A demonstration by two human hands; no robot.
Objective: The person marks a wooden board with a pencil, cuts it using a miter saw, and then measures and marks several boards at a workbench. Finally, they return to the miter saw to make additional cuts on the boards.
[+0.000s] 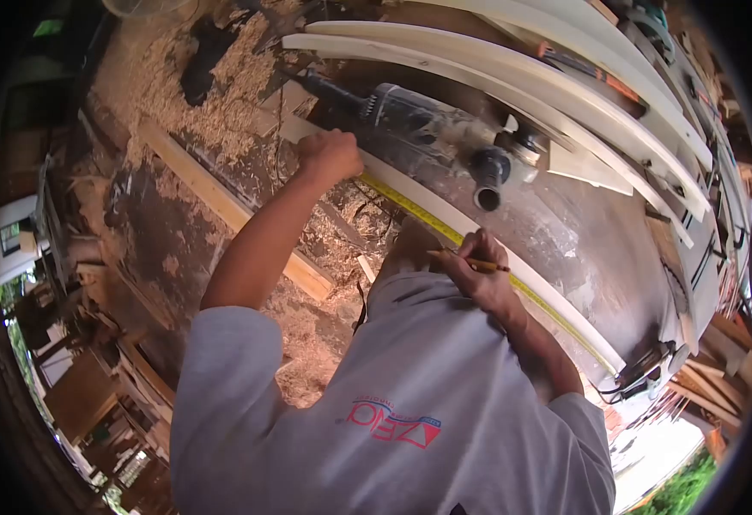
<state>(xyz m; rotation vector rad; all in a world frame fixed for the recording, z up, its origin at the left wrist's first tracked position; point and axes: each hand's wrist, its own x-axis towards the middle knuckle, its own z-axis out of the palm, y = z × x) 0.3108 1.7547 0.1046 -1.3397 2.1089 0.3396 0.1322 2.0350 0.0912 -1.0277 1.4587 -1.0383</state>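
Observation:
A long pale wooden board [410, 190] lies slantwise along the near edge of the workbench. Along its near side runs a yellow tape measure blade [410, 206]. My left hand [329, 158] is closed at the board's far-left part, over the end of the visible tape; its fingertips are partly hidden. In my right hand [482, 268] a pencil [476, 263] is pinched, lying nearly sideways just above the tape. The fingers of this hand are close to the board's edge.
An angle grinder [427, 120] lies on the workbench [556, 227] beyond the board. Several curved pale wooden pieces [496, 64] stretch across the far right. Wood shavings [230, 129] cover the floor at left, where a timber beam [213, 193] lies.

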